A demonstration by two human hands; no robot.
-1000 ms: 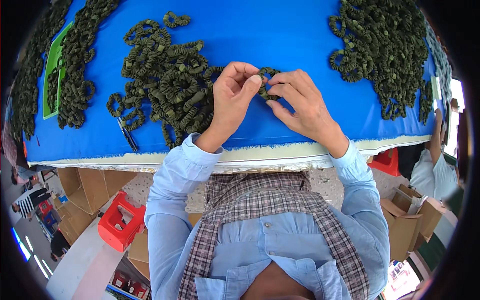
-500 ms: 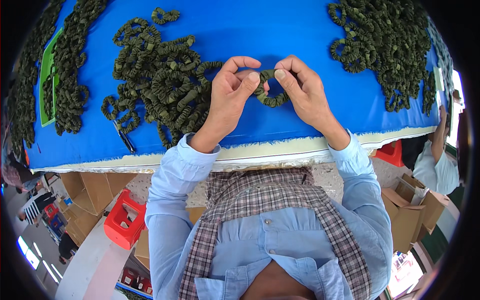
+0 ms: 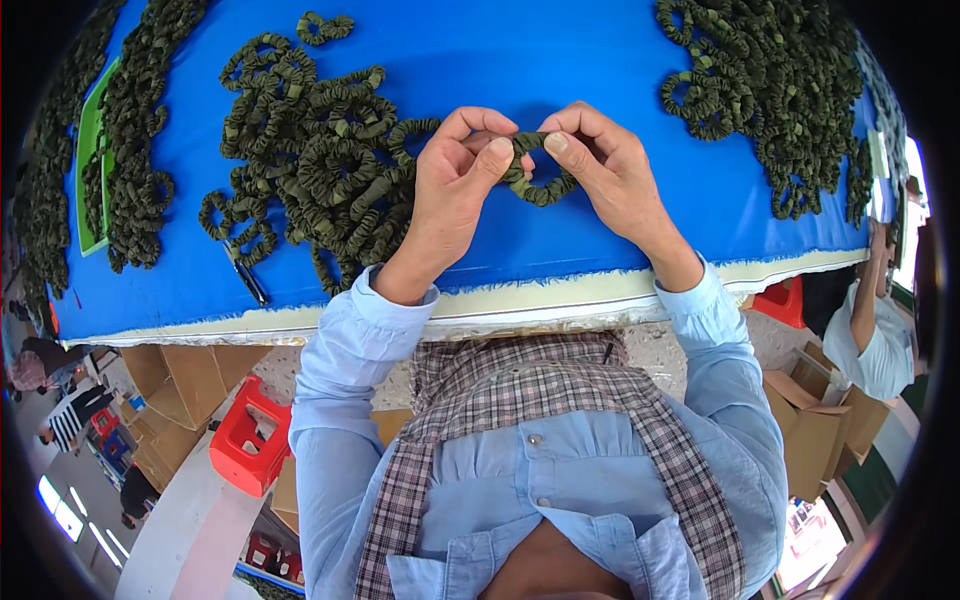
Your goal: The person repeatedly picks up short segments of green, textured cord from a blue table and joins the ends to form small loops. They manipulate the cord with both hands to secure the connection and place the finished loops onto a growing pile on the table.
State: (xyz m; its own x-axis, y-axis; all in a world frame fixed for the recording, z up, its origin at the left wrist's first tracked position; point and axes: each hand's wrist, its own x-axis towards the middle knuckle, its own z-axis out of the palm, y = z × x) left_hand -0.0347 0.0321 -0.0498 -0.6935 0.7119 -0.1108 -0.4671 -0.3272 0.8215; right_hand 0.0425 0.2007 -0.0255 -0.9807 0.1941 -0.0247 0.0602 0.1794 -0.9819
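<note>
Between my two hands hangs a dark green fabric scrunchie (image 3: 541,188), held above the blue table cover. My left hand (image 3: 462,180) pinches its left side between thumb and fingers. The thumb and index finger of my right hand (image 3: 605,175) grip its upper right edge. The top stretch of the ring between the hands looks pulled fairly straight, while the lower part curves down gathered. Just left of my left hand lies a loose pile of matching scrunchies (image 3: 335,160), and a single scrunchie (image 3: 325,29) sits apart beyond it.
Another scrunchie heap (image 3: 765,85) covers the table's right side. At the left, more surround a green tray (image 3: 88,170). A pen (image 3: 246,274) lies near the front edge. Below are a red stool (image 3: 249,437) and cardboard boxes (image 3: 815,430). A co-worker's sleeve (image 3: 880,340) shows at right.
The scrunchie's top has been drawn straighter between my fingers, and both hands have shifted slightly. The co-worker at the right has moved an arm a little.
</note>
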